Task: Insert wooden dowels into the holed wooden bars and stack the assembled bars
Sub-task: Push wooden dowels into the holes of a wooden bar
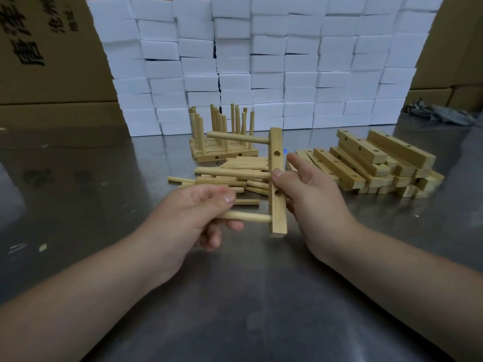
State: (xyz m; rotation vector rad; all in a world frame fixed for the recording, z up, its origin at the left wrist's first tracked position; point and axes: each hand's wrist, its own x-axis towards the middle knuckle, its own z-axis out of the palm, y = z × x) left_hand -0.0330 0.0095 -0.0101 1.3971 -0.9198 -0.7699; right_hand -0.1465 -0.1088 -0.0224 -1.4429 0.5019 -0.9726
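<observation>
My right hand [311,194] grips a holed wooden bar [277,163] held upright on end above the table. Three dowels stick out of the bar to the left: a top dowel [237,137], a middle dowel [232,173] and a bottom dowel [248,217]. My left hand [193,218] holds the bottom dowel, whose tip sits in the bar's lowest hole. Two holes in the bar show empty. Loose dowels [235,178] lie in a heap behind my hands. Assembled bars [224,142] with upright dowels stand stacked further back.
A pile of bare holed bars [371,163] lies to the right on the steel table [235,296]. A wall of white foam blocks [261,61] stands at the back, cardboard boxes [47,53] at both sides, and a grey rag [439,112] at far right.
</observation>
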